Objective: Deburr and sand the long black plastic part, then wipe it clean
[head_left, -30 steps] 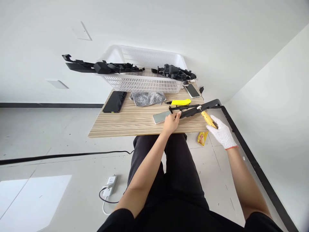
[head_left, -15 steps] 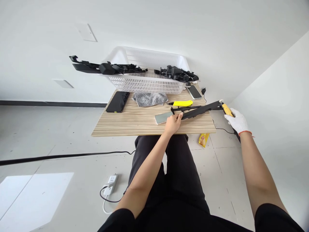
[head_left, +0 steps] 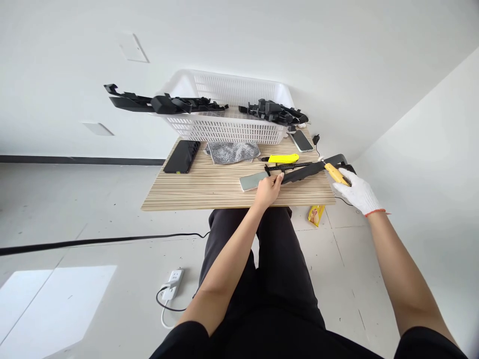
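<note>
A long black plastic part (head_left: 305, 172) lies across the right side of the small wooden table (head_left: 209, 189), over a grey flat block (head_left: 251, 181). My bare left hand (head_left: 267, 190) is closed on the part's left end, pressing it down. My right hand (head_left: 357, 193), in a white glove, grips a yellow knife (head_left: 336, 174) whose tip touches the part near its right end.
A white basket (head_left: 228, 112) with several black parts stands at the table's back. On the table lie a black phone (head_left: 181, 156), a grey cloth (head_left: 234, 151), a yellow cutter (head_left: 283, 159) and a second phone (head_left: 301, 141). A power strip (head_left: 171, 280) and cable are on the floor.
My right hand swept the yellow knife out along the part to its right end, then came back left toward the middle. My left hand stayed on the part's left end.
</note>
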`<action>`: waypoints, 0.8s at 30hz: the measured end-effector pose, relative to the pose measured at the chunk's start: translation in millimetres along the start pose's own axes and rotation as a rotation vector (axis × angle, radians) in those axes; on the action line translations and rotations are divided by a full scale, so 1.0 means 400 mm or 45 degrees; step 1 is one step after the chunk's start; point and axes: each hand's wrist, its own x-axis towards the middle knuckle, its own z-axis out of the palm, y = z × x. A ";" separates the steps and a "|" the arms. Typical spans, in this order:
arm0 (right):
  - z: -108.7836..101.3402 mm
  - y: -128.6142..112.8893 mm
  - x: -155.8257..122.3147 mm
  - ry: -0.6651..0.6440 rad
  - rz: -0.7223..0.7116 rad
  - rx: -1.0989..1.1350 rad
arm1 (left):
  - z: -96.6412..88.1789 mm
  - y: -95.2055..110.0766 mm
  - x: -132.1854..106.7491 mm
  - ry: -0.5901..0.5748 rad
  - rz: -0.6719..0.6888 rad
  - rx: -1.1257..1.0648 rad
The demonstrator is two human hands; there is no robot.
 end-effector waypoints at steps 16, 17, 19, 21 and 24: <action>0.048 -0.097 -0.126 -0.049 -0.137 0.194 | 0.002 0.004 -0.003 0.009 0.008 0.027; 0.049 -0.093 -0.132 -0.070 -0.129 0.194 | 0.002 0.004 -0.003 0.009 0.008 0.027; 0.056 -0.082 -0.139 -0.101 -0.109 0.194 | 0.002 0.004 -0.003 0.007 0.007 0.028; 0.064 -0.065 -0.138 -0.087 -0.089 0.195 | 0.002 0.004 -0.003 0.005 0.007 0.026; 0.071 -0.024 -0.119 -0.028 -0.033 0.187 | 0.002 0.004 -0.003 0.002 0.008 0.025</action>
